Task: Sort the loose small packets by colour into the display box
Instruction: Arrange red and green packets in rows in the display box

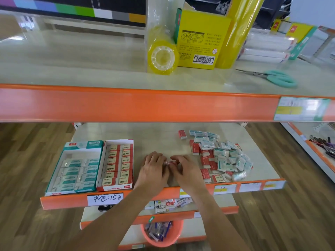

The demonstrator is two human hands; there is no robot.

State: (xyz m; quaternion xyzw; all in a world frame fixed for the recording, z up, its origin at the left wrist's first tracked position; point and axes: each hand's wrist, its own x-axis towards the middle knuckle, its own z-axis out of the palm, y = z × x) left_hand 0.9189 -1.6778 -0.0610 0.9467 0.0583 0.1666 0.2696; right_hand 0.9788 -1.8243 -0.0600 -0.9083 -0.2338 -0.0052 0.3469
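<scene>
Both hands [169, 167] pinching red packets [170, 162] together, beside red display box [116, 163], loose pile [219, 157] right

Both hands, left [153, 167] and right [184, 169], pinch a red packet [170, 162] beside the red display box [116, 163].

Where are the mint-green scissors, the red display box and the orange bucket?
Mint-green scissors [280, 78]: head view, handle loops.
Red cardboard display box [116, 188]: head view, front wall.
Orange plastic bucket [164, 240]: head view, front wall.
</scene>
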